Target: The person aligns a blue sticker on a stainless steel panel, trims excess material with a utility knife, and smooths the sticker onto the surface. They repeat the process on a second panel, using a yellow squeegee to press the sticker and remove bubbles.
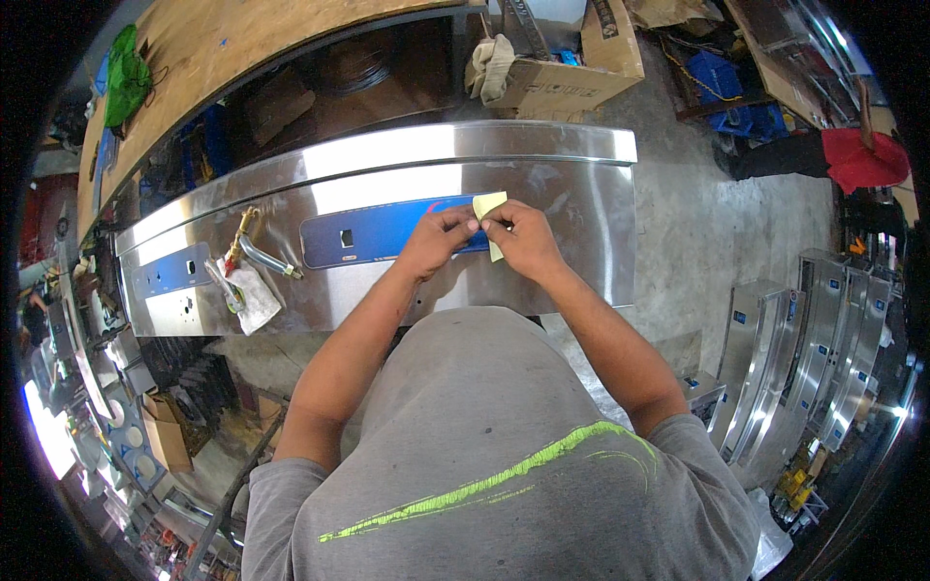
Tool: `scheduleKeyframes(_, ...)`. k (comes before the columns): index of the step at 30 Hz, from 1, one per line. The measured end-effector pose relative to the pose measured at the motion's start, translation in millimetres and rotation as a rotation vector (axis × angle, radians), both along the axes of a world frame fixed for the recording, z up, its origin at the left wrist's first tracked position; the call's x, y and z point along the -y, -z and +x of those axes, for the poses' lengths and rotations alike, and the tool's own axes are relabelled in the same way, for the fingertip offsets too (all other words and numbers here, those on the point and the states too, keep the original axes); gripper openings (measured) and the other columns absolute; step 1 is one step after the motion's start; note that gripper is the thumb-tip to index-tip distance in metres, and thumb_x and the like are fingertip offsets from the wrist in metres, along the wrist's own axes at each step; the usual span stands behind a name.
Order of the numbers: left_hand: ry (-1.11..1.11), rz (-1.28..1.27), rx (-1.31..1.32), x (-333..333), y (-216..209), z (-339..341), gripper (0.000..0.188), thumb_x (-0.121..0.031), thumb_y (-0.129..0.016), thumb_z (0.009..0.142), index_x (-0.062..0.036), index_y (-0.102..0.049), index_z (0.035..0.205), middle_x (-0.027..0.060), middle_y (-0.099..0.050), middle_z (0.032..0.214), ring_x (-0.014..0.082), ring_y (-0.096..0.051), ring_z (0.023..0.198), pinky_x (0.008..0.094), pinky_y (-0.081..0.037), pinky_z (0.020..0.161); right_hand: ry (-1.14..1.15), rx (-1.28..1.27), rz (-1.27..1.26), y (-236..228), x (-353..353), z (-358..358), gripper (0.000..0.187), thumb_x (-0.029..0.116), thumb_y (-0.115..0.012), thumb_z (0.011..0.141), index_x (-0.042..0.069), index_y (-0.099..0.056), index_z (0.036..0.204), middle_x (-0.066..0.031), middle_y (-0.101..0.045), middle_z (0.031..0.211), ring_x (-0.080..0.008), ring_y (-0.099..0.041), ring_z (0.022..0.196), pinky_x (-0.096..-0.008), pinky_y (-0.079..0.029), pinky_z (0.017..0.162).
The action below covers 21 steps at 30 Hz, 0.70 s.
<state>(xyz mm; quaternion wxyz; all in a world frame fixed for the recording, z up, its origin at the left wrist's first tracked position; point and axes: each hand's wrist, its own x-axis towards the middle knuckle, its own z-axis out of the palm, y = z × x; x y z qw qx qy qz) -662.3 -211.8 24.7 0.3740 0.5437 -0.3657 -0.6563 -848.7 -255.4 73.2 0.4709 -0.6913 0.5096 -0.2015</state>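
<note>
A long brushed-steel panel point(572, 247) lies in front of me, with a blue label plate point(387, 230) on its face. Over the right end of the plate, a pale yellow paper strip point(490, 203) stands between my hands. My left hand point(436, 242) is closed, thumb and fingers pinched at the strip's left edge. Pinching the strip from the other side is my right hand point(525, 240), its fingertips meeting those of the left. The fingers hide the middle of the strip.
On the panel's left part lie a brass valve with a bent metal tube point(260, 247) and a white rag point(256, 298), beside a smaller blue label point(174, 273). A wooden bench point(291, 44) and a cardboard box point(552, 85) stand behind. Steel cabinets point(765, 339) are at right.
</note>
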Motion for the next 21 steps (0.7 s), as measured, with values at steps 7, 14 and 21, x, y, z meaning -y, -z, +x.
scheduleKeyframes(7, -0.014, -0.003, -0.013, -1, 2, -2, 0.032, -0.03, -0.068, 0.097, 0.0012, -0.073, 0.102, 0.0015, -0.063, 0.084, 0.0107, -0.052, 0.077, 0.0275, -0.045, 0.071, -0.07, -0.016, 0.0, 1, 5, -3, 0.018, 0.012, -0.068, 0.091, -0.005, -0.071, 0.097, -0.0141, -0.07, 0.093, -0.0226, -0.068, 0.083, -0.0356, -0.052, 0.076)
scheduleKeyframes(14, 0.028, 0.005, 0.002, 0, 1, 0, 0.03, -0.029, -0.066, 0.099, -0.0007, -0.072, 0.107, 0.0012, -0.066, 0.089, 0.0104, -0.055, 0.079, 0.0275, -0.047, 0.074, -0.093, 0.011, 0.129, -1, 9, -3, 0.019, 0.011, -0.065, 0.095, -0.007, -0.069, 0.1, -0.0124, -0.07, 0.091, -0.0185, -0.07, 0.082, -0.0316, -0.055, 0.076)
scheduleKeyframes(21, 0.04, 0.022, -0.019, 2, 2, 2, 0.031, -0.03, -0.065, 0.1, -0.0025, -0.069, 0.114, -0.0004, -0.066, 0.09, 0.0088, -0.054, 0.078, 0.0264, -0.047, 0.073, -0.004, 0.095, 0.349, 6, 9, -3, 0.021, 0.014, -0.066, 0.097, -0.006, -0.069, 0.104, -0.0096, -0.071, 0.092, -0.0152, -0.069, 0.082, -0.0295, -0.056, 0.076)
